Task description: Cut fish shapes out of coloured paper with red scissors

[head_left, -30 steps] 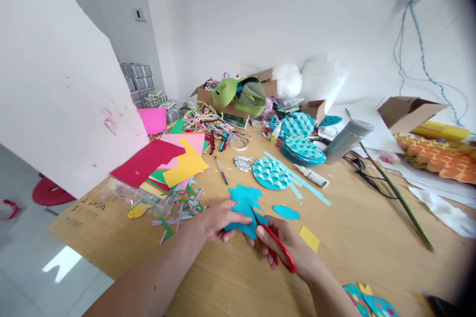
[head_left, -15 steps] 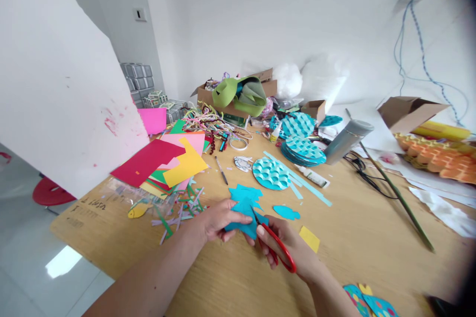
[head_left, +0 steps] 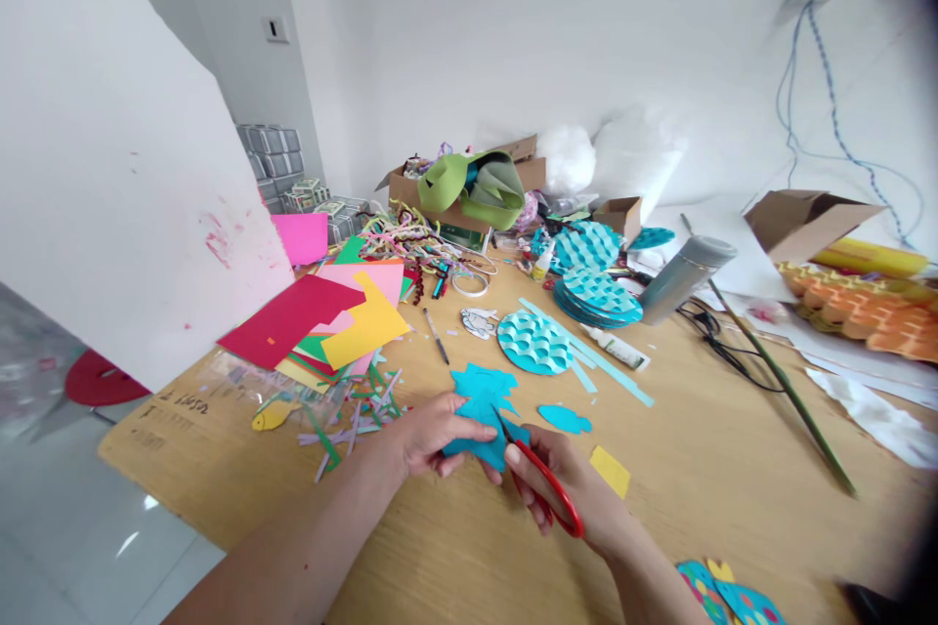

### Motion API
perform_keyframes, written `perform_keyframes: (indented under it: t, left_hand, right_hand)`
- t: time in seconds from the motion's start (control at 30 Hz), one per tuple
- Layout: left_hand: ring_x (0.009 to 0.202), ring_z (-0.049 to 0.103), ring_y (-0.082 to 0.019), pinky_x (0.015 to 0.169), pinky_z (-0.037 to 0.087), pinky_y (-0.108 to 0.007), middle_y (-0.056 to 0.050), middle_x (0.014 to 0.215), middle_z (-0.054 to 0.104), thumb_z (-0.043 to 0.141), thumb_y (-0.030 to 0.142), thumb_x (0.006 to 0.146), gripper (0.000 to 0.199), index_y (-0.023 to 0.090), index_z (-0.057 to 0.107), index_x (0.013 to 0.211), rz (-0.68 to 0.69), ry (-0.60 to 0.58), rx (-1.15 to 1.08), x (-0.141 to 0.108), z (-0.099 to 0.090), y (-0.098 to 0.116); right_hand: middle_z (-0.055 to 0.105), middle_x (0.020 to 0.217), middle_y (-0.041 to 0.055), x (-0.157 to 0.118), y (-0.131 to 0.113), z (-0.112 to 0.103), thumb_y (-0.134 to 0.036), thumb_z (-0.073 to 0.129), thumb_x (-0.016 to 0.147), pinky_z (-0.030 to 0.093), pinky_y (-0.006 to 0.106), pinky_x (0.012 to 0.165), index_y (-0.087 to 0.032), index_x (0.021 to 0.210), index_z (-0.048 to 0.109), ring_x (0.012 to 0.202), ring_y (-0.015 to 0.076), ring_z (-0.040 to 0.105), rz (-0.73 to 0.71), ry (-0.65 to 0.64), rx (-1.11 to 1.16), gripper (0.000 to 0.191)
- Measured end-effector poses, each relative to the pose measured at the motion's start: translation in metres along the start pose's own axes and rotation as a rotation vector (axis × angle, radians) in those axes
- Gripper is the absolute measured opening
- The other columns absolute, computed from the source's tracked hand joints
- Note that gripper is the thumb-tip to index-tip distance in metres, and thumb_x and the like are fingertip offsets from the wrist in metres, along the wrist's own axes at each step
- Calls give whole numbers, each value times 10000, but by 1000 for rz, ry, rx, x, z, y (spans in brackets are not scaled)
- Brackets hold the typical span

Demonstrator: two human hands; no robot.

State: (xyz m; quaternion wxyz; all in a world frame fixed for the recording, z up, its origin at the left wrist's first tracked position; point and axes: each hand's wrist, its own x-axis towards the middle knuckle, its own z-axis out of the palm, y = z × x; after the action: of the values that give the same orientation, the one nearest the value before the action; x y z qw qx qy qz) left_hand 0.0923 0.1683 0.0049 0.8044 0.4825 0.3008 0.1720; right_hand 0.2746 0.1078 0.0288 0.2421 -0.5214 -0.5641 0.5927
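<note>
My left hand (head_left: 441, 437) pinches a piece of blue paper (head_left: 480, 403) with a jagged outline, thumb on top and fingers partly hidden beneath. My right hand (head_left: 557, 479) is closed round the red handles of a pair of scissors (head_left: 563, 505). The dark blades point up and left, at the paper's right side, where a cut edge shows. Just right of the paper lies a blue fish-shaped cutout (head_left: 564, 418). A small yellow paper piece (head_left: 610, 472) rests beside my right hand. Beyond the paper is a round blue disc (head_left: 534, 343) with woven pale strips.
Coloured paper sheets (head_left: 293, 317) and thin paper scraps (head_left: 366, 405) cover the table's left. A pen (head_left: 437, 336), a glue bottle (head_left: 616, 348) and stacked discs (head_left: 597, 298) lie behind. A grey flask (head_left: 685, 278) and a long stick (head_left: 795, 400) are at right.
Both hands, the blue paper and the scissors look almost unmoved. At the far left, something clear and plastic-like has come into view behind the white board.
</note>
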Motion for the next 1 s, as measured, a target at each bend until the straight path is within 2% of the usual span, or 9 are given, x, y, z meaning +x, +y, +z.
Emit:
perform_keyframes:
  t: [0.13, 0.27, 0.37, 0.47, 0.57, 0.67, 0.83, 1.0]
  left_hand:
    - [247, 351, -33, 258, 202, -182, -66, 688, 698, 640, 396, 736, 344, 103, 607, 913, -9, -5, 1, -1, 1, 1]
    - [267, 398, -43, 278, 225, -174, -75, 720, 708, 674, 401, 710, 406, 116, 598, 989, -62, 32, -13, -4, 2, 5]
    - [325, 511, -86, 287, 253, -169, -84, 756, 712, 669, 443, 708, 448, 126, 595, 1016, -102, 43, -76, -4, 1, 9]
    - [392, 584, -132, 287, 271, -175, -102, 749, 705, 587, 564, 735, 516, 114, 608, 987, -84, 15, -213, 0, -2, 9]
    - [454, 611, -141, 307, 283, -174, -93, 748, 696, 527, 638, 739, 561, 124, 614, 947, 5, 96, -410, 7, -4, 4]
    - [591, 634, -149, 368, 337, -174, -80, 761, 679, 556, 636, 722, 549, 133, 622, 930, 156, 167, -522, 12, 2, -3]
    - [692, 590, -135, 560, 421, -218, -74, 810, 661, 676, 457, 720, 373, 124, 651, 884, 355, 217, -434, 15, 21, -13]
    - [814, 614, -180, 754, 448, -289, -83, 892, 686, 750, 305, 665, 316, 134, 684, 922, 428, 402, -360, 16, 28, -14]
  right_hand:
    - [471, 453, -74, -1, -3, 1, -595, 592, 739, 357, 168, 342, -183, 741, 465, 327, 59, 425, 10, 17, 14, 431]
    - [460, 432, -80, -2, -1, 1, -585, 596, 741, 345, 164, 334, -177, 757, 494, 316, 61, 419, 5, 27, 0, 421]
    - [463, 432, -82, -1, 1, 1, -578, 591, 748, 338, 171, 330, -182, 756, 493, 318, 72, 433, -34, 95, 18, 408]
    - [484, 422, -70, 0, 1, 0, -574, 594, 747, 329, 180, 337, -196, 684, 451, 320, 82, 451, -54, 187, 45, 409]
    - [485, 390, -52, 3, 0, 2, -588, 563, 765, 329, 193, 353, -205, 601, 418, 327, 89, 454, -66, 298, 61, 442]
    - [479, 376, -40, 6, 0, 9, -615, 515, 785, 313, 198, 357, -199, 566, 434, 322, 82, 434, -85, 374, 112, 477]
    - [482, 388, -47, 13, 1, 26, -638, 547, 749, 333, 200, 336, -199, 593, 436, 313, 88, 440, -103, 428, 242, 479]
    - [489, 417, -70, 20, 9, 38, -642, 626, 674, 329, 189, 302, -201, 676, 421, 295, 90, 450, -67, 419, 260, 486]
